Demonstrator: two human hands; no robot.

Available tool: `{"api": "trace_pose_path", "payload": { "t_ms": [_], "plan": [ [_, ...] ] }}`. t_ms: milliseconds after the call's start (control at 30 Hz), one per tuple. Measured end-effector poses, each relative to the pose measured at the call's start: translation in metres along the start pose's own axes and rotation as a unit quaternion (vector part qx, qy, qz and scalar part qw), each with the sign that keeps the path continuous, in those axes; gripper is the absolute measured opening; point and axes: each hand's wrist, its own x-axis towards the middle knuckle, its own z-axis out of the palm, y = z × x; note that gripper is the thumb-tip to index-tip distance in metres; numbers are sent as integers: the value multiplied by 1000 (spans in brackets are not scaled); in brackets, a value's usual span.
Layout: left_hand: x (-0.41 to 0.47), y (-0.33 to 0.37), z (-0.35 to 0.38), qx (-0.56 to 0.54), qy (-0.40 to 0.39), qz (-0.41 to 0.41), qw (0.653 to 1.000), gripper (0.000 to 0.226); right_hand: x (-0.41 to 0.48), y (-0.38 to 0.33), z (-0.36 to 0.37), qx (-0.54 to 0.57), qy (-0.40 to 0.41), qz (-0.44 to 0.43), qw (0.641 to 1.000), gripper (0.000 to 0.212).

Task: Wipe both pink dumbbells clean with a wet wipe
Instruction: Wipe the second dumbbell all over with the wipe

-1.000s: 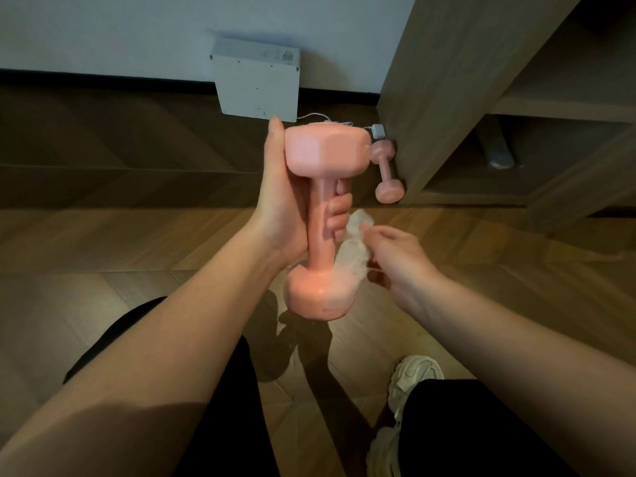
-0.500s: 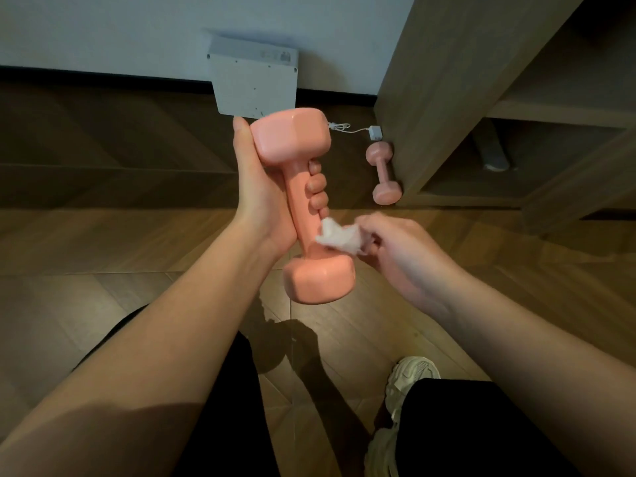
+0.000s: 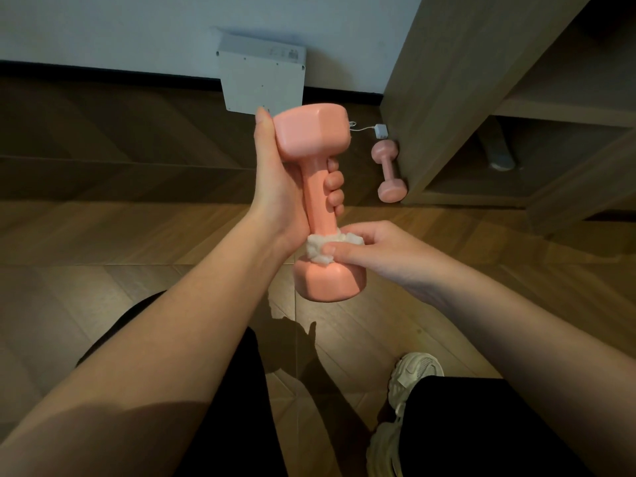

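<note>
My left hand (image 3: pixel 285 191) grips the handle of a pink dumbbell (image 3: pixel 315 139), held nearly upright above the floor. My right hand (image 3: pixel 375 251) pinches a crumpled white wet wipe (image 3: pixel 318 247) around the lower end of the handle, just above the bottom head. A second pink dumbbell (image 3: pixel 389 170) lies on the floor farther back, beside the foot of a wooden cabinet.
A white box (image 3: pixel 263 79) leans against the wall behind the held dumbbell, with a small white plug and cord (image 3: pixel 380 130) to its right. The wooden cabinet (image 3: pixel 481 98) with open shelves fills the right side. My knees and a pale sneaker (image 3: pixel 413 376) are below.
My right hand brought the wipe in from beside the dumbbell and wrapped it around the lower handle. The left hand shifted the dumbbell slightly and holds it more upright.
</note>
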Motion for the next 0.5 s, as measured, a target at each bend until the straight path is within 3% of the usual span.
{"api": "trace_pose_path", "payload": {
  "t_ms": [200,367,500],
  "plan": [
    [-1,-2,3,3,-4,16,1000,85,2,-1,13,32,31,27,999,43],
    [-4,2,4,18,-49,-14,999,84,2,-2,8,67,50,61,995,46],
    [-6,9,-4,166,-75,19,983,75,-4,1,-1,104,18,49,993,39]
  ]
}}
